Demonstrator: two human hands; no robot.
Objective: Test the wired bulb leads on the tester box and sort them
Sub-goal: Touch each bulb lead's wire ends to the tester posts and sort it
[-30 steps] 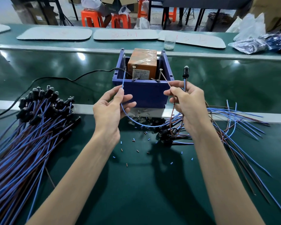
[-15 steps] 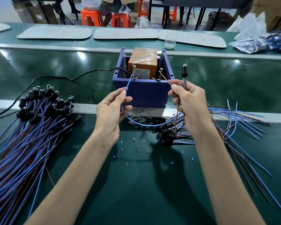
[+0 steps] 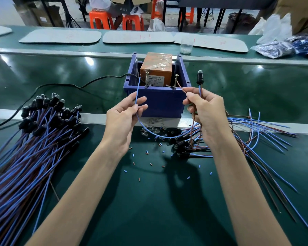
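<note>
Head view: left hand (image 3: 126,118) pinches the blue lead (image 3: 138,89), its tip beside the left screw (image 3: 146,79) on the tester box (image 3: 160,102). Right hand (image 3: 204,112) grips the brown lead (image 3: 180,87), aimed at the right screw (image 3: 176,81), and also holds the bulb (image 3: 199,77) upright just right of the box.

Risks: either tip may slip off its screw and give a false dark reading. The hanging slack may snag the loose leads (image 3: 256,128) right of the box.

Whether the tips actually touch the screws is hard to tell; the bulb appears unlit. The bundle (image 3: 34,139) left of the box is cut off at the frame edge.
</note>
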